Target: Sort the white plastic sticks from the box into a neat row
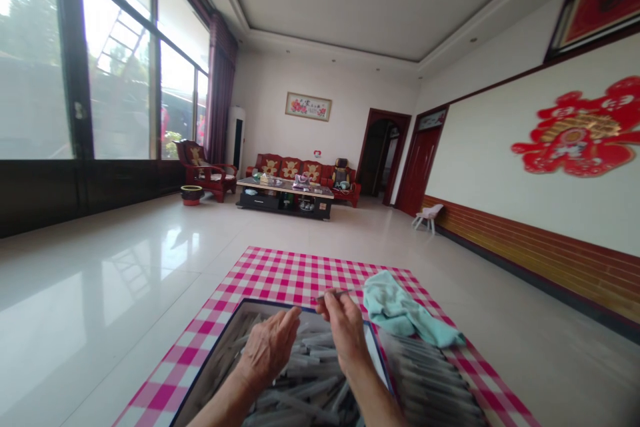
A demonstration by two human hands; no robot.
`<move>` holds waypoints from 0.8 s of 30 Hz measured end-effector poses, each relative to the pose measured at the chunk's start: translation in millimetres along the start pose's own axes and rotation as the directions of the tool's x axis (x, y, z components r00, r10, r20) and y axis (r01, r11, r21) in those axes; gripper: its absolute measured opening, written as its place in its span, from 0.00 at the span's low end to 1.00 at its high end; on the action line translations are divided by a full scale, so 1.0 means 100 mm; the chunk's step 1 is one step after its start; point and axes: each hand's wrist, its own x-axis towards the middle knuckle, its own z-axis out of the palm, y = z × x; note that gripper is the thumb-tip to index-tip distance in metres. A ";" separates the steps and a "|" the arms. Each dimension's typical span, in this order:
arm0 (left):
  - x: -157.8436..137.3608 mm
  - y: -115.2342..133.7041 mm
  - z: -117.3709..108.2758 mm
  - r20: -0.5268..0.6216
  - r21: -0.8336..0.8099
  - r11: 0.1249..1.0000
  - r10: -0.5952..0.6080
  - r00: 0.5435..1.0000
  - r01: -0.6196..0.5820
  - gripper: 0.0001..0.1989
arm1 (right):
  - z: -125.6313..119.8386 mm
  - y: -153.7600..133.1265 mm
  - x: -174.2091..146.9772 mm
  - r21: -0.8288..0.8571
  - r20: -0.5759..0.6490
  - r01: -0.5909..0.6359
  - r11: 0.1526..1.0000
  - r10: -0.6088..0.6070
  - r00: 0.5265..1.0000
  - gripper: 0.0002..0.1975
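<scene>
My right hand is raised over the far edge of a dark-rimmed box. Its thumb and fingers pinch a thin dark pen-like stick, held nearly level. To its left, my left hand hovers above the box with its fingers pressed together; whether anything is between them is hidden. Many pale, translucent slim tubes lie jumbled in the box under both hands. Right of the box, similar tubes with darker insides lie side by side in a blurred row.
A mint-green cloth lies crumpled on the pink checked tablecloth, beyond the row of tubes. Farther off across the tiled floor stand a low table, a wooden sofa, an armchair and a small chair.
</scene>
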 end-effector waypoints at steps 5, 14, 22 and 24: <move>0.01 0.00 -0.01 0.018 -0.021 0.999 -0.048 0.999 0.049 0.11 | 0.15 0.19 -0.09 -0.031 -0.025 0.054 0.998 -0.055 0.998 0.20; 0.03 0.06 -0.09 0.071 -0.114 0.992 -0.052 0.996 0.060 0.11 | 0.19 0.22 -0.19 -0.125 0.128 0.158 0.980 -0.142 0.982 0.18; 0.01 0.04 -0.12 0.086 -0.064 0.997 -0.048 0.995 0.053 0.13 | 0.20 0.23 -0.18 -0.068 0.191 0.010 0.998 0.004 0.982 0.17; 0.01 0.04 -0.12 0.090 0.002 0.998 -0.057 0.994 0.057 0.14 | 0.17 0.22 -0.13 0.007 0.110 -0.032 0.999 0.031 0.993 0.19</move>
